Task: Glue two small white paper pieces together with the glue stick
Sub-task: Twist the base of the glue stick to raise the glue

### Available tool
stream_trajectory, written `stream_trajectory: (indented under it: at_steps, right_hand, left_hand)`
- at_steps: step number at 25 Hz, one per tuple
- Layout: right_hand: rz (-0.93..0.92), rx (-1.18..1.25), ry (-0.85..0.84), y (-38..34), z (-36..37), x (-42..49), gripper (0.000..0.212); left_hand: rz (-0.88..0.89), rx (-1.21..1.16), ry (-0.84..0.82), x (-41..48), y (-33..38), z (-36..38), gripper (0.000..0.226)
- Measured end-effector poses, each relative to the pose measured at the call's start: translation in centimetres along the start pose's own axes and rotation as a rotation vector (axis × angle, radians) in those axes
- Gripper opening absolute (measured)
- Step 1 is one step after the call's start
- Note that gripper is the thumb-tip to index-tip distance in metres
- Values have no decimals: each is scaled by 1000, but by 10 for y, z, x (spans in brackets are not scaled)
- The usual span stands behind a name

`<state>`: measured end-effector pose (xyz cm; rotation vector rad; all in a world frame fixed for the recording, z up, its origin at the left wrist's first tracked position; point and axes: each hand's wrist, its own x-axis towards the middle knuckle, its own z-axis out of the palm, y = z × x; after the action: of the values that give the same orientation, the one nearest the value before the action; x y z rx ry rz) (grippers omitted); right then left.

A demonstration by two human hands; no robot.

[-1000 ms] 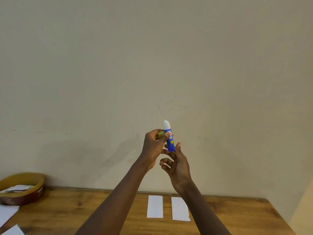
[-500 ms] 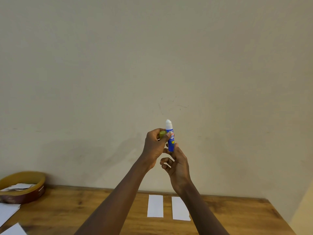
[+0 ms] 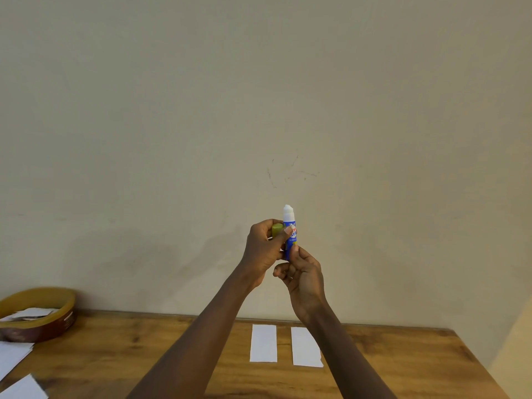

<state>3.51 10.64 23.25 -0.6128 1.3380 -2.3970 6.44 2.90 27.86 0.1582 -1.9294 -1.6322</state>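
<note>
A blue glue stick (image 3: 290,226) stands upright in the air in front of the wall, its white glue tip exposed at the top. My left hand (image 3: 263,249) grips its body and also holds the yellow-green cap (image 3: 277,229) against the palm. My right hand (image 3: 303,273) pinches the bottom end of the stick from below with thumb and forefinger. Two small white paper pieces lie side by side on the wooden table below: the left paper piece (image 3: 263,343) and the right paper piece (image 3: 305,347), whose near corner my right forearm partly covers.
A round brown and yellow container (image 3: 40,315) with paper scraps sits at the table's far left. Loose white sheets (image 3: 13,358) lie near the left front edge. The table (image 3: 115,349) butts against a plain beige wall.
Both hands stay at the same spot with the glue stick. My right fingers have shifted slightly around the stick's base; more white tip seems to show.
</note>
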Motion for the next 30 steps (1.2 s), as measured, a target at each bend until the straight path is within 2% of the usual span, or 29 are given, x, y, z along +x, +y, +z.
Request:
stream_trajectory:
  at_steps: [7,12,17,20,24,30]
  right_hand:
    - [51,16,-38,13,-9,-1,23]
    - [106,70,-91,24,-17,1,28]
    - [155,98,-121,34,-28,3,29]
    - [231,230,-86,46,-31,0,26]
    - [376,489,-45,65,-37,1,36]
    - [457,584,-57,88,-45,5,38]
  left_hand:
    - [-33,-32,-70,-3,-15,-6,15]
    - [-63,-58,-189,0,-23,-15,8]
    - [-126,-121,-268,1,-42,-20,14]
    - [-206,-133,-312,0,-61,-22,12]
    - [-273,-184,-362,2,-83,-25,15]
    - [-348,-213,-439,10,-114,-29,18]
